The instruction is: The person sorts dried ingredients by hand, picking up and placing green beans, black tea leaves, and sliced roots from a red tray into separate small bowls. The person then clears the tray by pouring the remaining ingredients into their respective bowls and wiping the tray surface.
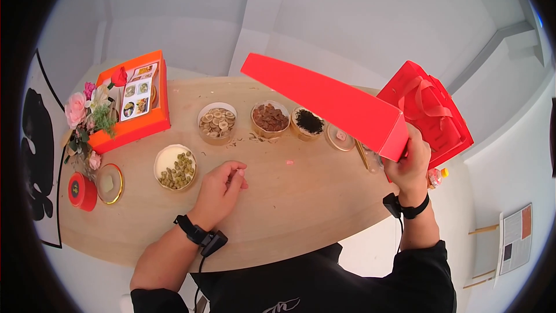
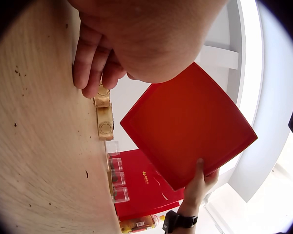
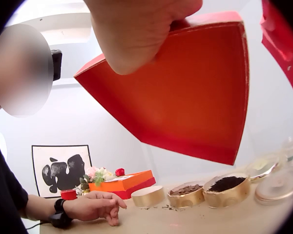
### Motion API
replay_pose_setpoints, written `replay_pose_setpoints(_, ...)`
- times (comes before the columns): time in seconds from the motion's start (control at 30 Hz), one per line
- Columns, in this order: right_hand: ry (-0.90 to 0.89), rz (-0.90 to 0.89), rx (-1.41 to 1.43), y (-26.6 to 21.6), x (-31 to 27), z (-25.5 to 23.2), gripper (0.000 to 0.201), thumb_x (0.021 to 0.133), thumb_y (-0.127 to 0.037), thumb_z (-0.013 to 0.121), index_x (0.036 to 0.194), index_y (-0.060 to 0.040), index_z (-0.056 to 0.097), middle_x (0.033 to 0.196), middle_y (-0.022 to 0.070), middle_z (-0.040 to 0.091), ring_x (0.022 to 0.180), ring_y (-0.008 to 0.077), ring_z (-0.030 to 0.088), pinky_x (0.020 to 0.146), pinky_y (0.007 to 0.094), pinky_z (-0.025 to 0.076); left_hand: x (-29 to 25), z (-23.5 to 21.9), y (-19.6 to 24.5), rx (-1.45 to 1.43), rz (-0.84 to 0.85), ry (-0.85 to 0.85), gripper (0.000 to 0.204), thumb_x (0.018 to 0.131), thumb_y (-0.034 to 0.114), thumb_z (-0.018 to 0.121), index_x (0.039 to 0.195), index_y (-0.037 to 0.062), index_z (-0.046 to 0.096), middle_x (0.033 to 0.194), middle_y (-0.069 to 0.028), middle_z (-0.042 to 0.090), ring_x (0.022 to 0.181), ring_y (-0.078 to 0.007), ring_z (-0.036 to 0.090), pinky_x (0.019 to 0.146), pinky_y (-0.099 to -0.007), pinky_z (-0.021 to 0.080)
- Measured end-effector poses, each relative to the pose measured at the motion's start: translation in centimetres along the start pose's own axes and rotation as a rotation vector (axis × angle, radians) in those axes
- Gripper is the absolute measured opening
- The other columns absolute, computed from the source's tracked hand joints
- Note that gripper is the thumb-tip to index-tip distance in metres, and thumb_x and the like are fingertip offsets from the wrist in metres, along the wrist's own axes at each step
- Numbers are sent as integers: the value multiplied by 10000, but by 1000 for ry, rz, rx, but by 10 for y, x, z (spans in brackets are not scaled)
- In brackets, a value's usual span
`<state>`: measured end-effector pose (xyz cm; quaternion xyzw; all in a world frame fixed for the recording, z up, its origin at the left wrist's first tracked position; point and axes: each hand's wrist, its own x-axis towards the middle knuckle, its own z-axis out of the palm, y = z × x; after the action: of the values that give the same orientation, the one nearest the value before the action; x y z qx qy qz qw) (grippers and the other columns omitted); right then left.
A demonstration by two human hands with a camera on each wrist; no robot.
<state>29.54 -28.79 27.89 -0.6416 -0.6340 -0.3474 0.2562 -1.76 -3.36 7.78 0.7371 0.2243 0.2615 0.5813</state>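
Note:
My right hand (image 1: 412, 159) grips a red box lid (image 1: 330, 101) by its near right edge and holds it up over the table, tilted on edge. Its hollow orange-red inside shows in the right wrist view. At the front middle of the table rests my left hand (image 1: 222, 192), fingers loosely bent with nothing in them. Left of that hand stands a tub (image 1: 175, 167) of white contents topped with greenish pieces. Behind it are a tub of pale round slices (image 1: 217, 122), one of brown pieces (image 1: 270, 118) and one of black shreds (image 1: 308, 123).
An orange-red box (image 1: 132, 130) with flowers (image 1: 87, 110) and a picture card stands back left. Near it are a red round tin (image 1: 82, 191) and a gold-rimmed lid (image 1: 110, 184). A red gift bag (image 1: 431, 117), clear lids (image 1: 340, 137) and a bottle (image 1: 437, 177) are at right.

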Motion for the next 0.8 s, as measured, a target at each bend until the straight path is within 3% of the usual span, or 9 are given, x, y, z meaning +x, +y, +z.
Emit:
replay_pose_setpoints(0.3,21,38,11,0,-6,0,552,804,24,967,1306,-26,743,1065,122,854,830,268,845,743,322,650,1,0,-1,-1,6,0,262,1265,156,624,1408,-36,732,1012,-59,813,949,-125,808,867,-303,662)
replay_pose_setpoints(0.37,41,31,-28,1,-10,1,543,819,29,946,1320,-22,742,1075,129,853,832,281,844,752,331,653,1,2,-2,-28,27,43,244,1239,122,654,1353,-72,749,966,-116,817,909,-172,842,828,-329,670)
replay_pose_setpoints(0.43,65,28,-50,3,-15,2,534,835,33,926,1334,-17,742,1085,136,851,834,293,844,760,340,656,0,3,-5,-22,24,31,248,1249,139,645,1378,-46,747,984,-88,818,926,-149,825,845,-316,667)
replay_pose_setpoints(0.5,80,83,-35,11,-25,1,509,885,37,858,1377,7,734,1109,160,844,871,336,851,787,364,659,0,0,-6,8,12,34,252,1258,155,637,1403,-21,744,1001,-59,819,943,-126,808,863,-303,664)
replay_pose_setpoints(0.53,49,215,17,8,-33,-1,502,920,29,801,1416,20,724,1127,191,836,923,350,866,828,370,661,1,1,-5,36,41,17,251,1254,152,642,1405,-20,744,997,-60,820,942,-128,809,865,-306,666)
replay_pose_setpoints(0.6,85,260,23,10,-34,-1,451,999,24,800,1440,6,712,1085,199,815,914,259,846,855,339,640,0,0,-7,71,67,3,251,1243,144,653,1409,-22,742,1005,-68,824,946,-136,816,872,-312,669)
replay_pose_setpoints(0.67,98,356,57,6,-41,1,314,1121,-3,795,1423,15,708,1077,129,808,926,139,746,852,283,590,1,-1,-10,104,54,26,252,1238,138,658,1411,-26,740,1018,-74,827,951,-141,821,877,-315,670)
replay_pose_setpoints(0.77,154,389,105,16,-49,0,277,1153,19,754,1424,21,699,1139,101,820,998,129,750,910,269,582,0,-7,-5,106,115,8,250,1228,124,667,1411,-29,743,1074,-100,835,963,-155,834,885,-324,672)
replay_pose_setpoints(0.8,192,316,80,20,-49,5,273,1159,23,747,1428,16,700,1170,91,822,1023,122,750,935,269,581,0,-10,-1,113,122,5,252,1224,119,671,1415,-28,743,1100,-106,838,969,-162,838,889,-327,674)
